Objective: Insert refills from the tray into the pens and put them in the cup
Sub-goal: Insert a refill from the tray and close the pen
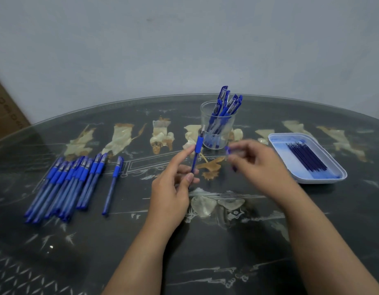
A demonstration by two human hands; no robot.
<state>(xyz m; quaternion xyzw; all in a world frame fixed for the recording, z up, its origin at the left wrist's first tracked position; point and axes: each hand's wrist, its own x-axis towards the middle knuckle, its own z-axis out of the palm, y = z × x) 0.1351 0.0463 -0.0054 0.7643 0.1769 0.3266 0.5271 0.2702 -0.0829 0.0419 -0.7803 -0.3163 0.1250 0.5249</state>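
Head view: left hand pinches a blue pen between thumb and fingertips, tip upward; right hand, blurred, pinches a blue-tipped clear piece beside that pen; clear cup of pens stands just beyond both fingertips; white tray of refills lies right of the right fingers; loose pens lie well left.

Likely a home room: an ornate glass-topped table (pale inlaid figures), bare wall, cardboard box beyond the tabletop's left edge.
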